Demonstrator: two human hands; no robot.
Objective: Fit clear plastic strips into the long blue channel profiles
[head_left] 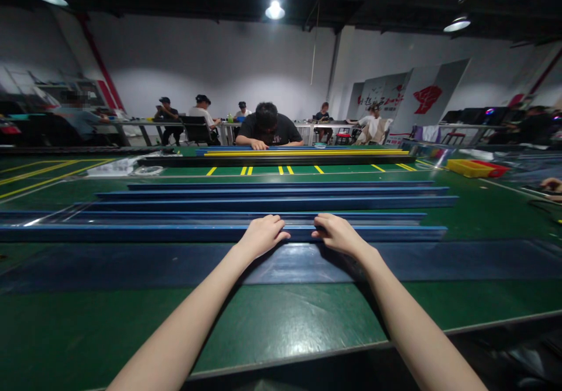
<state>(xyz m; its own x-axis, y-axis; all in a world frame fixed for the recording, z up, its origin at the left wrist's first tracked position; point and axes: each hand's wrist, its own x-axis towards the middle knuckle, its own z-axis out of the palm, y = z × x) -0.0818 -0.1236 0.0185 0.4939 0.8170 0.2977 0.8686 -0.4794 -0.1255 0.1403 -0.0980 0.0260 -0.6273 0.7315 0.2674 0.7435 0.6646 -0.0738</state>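
Both hands are on the nearest long blue channel-shaped strip [132, 234], which runs left to right across the green table. My left hand [263, 235] has its fingers curled over the strip's top edge, with the thumb on the near side. A short way to the right, my right hand [337, 234] grips the same strip in a like manner. The fingertips behind the edge are partly hidden. Along the near side of the strip lies a flat, translucent bluish sheet [175, 265], below my wrists.
Several more blue strips [272, 203] lie parallel behind. Farther off are a black strip [281, 161], a yellow strip [307, 153] and a yellow bin [468, 167]. A co-worker [268, 127] leans over the far side of the green table [281, 321]. Other people sit behind.
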